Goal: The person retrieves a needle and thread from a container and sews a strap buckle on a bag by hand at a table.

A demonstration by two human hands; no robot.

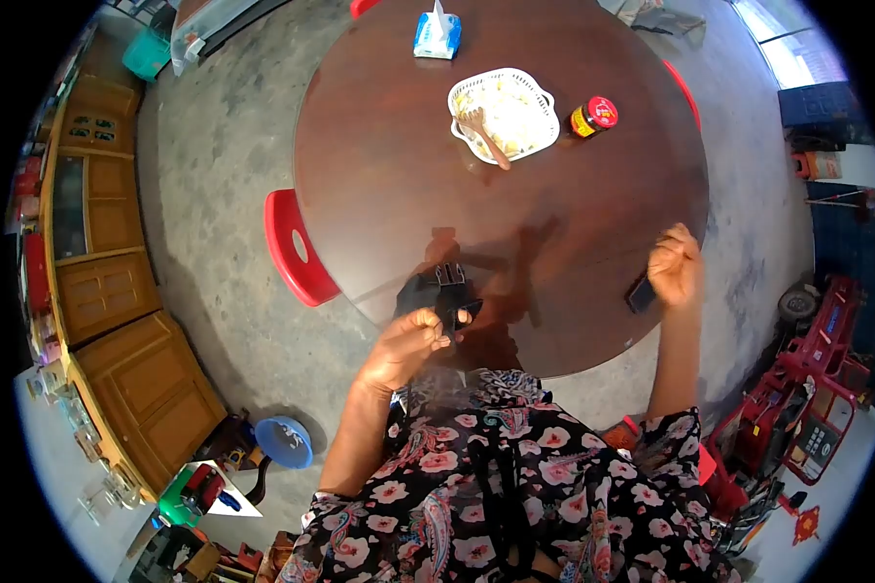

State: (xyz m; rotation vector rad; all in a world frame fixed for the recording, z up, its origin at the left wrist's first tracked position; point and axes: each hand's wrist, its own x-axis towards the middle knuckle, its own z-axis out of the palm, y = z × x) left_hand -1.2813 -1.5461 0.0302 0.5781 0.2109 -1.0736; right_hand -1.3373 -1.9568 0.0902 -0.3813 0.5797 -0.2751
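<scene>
My left hand point(408, 345) is at the near edge of the table, its thumb and fingers closed on a dark black item point(447, 301) with a shiny, clip-like top end. Its exact kind is unclear against the dark reflections. My right hand point(676, 262) is raised over the table's right edge, well apart from the left. Its fingers are curled together, and anything between them is too small to see. Just beside it, a black phone-like slab point(641, 292) lies at the table's rim.
On the round brown table point(379, 136) are a white basket point(542, 136) of pale food with a wooden fork point(486, 136), a red-lidded jar point(593, 117) and a tissue pack point(437, 37). A red stool point(292, 248) stands left. Wooden cabinets point(146, 389) and a blue basin point(284, 442) are further left.
</scene>
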